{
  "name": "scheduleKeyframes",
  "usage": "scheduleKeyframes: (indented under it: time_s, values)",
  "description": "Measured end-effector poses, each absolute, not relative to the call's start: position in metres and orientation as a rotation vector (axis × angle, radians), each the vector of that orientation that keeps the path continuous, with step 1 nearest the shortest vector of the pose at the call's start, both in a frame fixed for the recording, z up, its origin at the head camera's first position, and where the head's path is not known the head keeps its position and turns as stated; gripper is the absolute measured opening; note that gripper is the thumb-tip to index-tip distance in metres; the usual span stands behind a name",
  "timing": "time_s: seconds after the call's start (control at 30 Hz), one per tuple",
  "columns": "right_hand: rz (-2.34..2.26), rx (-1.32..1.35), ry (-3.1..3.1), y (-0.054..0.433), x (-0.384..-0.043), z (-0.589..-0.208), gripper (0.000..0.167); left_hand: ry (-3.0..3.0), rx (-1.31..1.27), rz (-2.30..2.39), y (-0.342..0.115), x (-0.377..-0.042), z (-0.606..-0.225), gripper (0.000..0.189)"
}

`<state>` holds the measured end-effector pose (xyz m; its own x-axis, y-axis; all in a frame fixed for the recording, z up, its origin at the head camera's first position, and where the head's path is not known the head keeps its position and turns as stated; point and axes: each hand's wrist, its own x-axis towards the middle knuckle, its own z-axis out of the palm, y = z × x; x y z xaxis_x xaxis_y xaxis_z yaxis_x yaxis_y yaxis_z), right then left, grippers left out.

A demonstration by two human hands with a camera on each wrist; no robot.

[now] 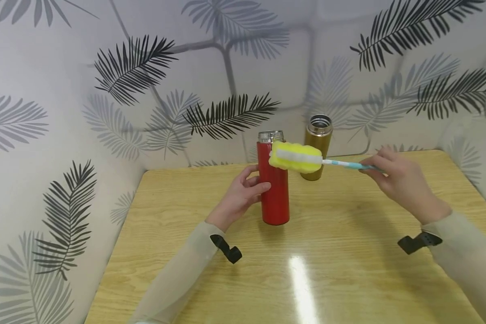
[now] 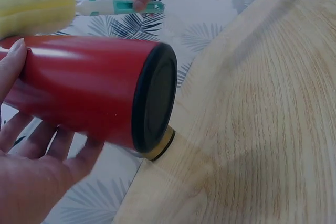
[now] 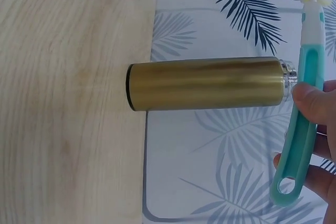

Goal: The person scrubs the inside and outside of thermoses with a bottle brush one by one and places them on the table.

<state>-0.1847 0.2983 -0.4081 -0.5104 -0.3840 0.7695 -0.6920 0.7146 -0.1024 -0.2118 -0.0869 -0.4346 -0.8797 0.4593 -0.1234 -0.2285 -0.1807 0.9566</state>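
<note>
Brush hndl [image 3: 300,135] in R grip [image 1: 405,182]

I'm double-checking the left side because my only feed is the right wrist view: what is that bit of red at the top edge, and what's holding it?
Observer: That's a red bottle, gripped by the person's left hand.
Operator: Is it capped?
Observer: No, the head view shows its silver neck uncapped at the top.
Operator: And is the yellow sponge inside it?
Observer: No, the whole sponge shows in the head view, outside the bottle and overlapping its upper part.
</note>
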Motion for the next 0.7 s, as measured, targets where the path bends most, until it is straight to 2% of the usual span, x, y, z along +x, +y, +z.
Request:
scheduleKeyframes:
  time_s: [0.33, 0.7]
  values:
    - [0.475, 0.927, -2.249, 0.308, -0.177, -0.418, 0.056, 1.642, 0.265, 2.145, -0.09, -0.216, -0.433, 0.054]
    - [0.443, 1.016, -2.291, 0.307, -0.171, -0.433, 0.054, 1.58, 0.303, 2.259, -0.092, -0.219, -0.426, 0.047]
